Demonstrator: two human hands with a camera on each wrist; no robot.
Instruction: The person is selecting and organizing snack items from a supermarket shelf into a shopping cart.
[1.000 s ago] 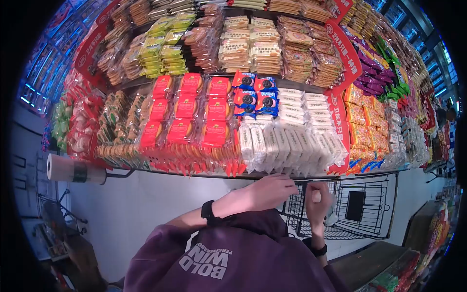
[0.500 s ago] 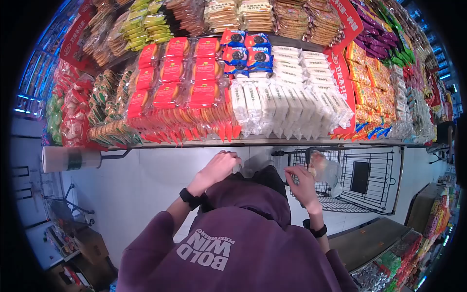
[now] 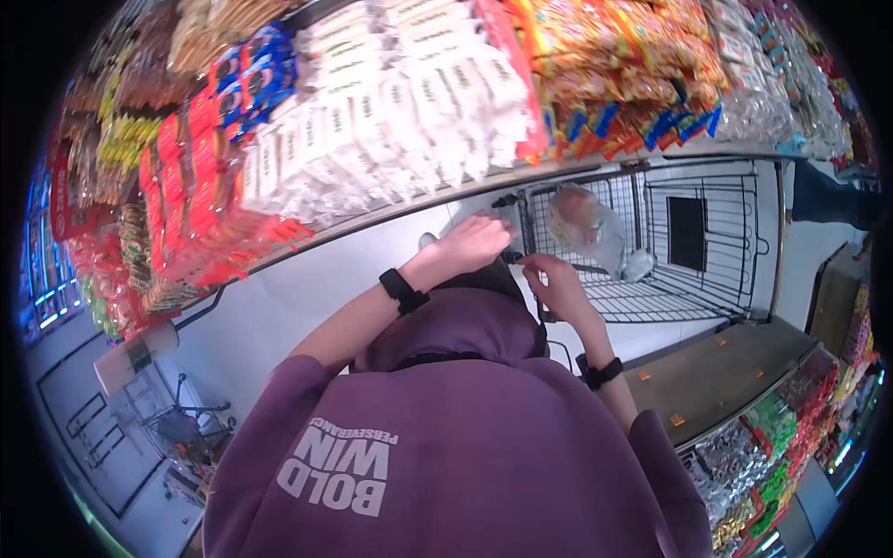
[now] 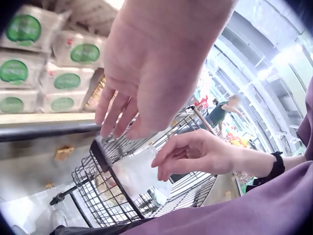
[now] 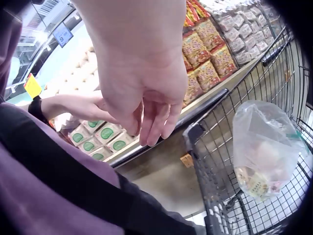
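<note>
My left hand is over the near end of the shopping cart, palm down, its fingers loosely bent around nothing. Close by on the right, my right hand hangs beside the cart's handle end, fingers relaxed and holding nothing. A clear plastic bag with packaged food inside lies in the wire cart. In the left wrist view my right hand overlaps the bag. White-wrapped snack packs fill the shelf ahead of the hands.
Left of the white packs are red-labelled cookies and blue packs; orange packs lie right. A low wooden ledge runs behind the cart. Another person in dark clothing stands beyond it. A plastic bag roll hangs left.
The head view has turned right, so the shelf slants and its goods shift left. The hands, wide apart half a second ago, are close together again near the cart.
</note>
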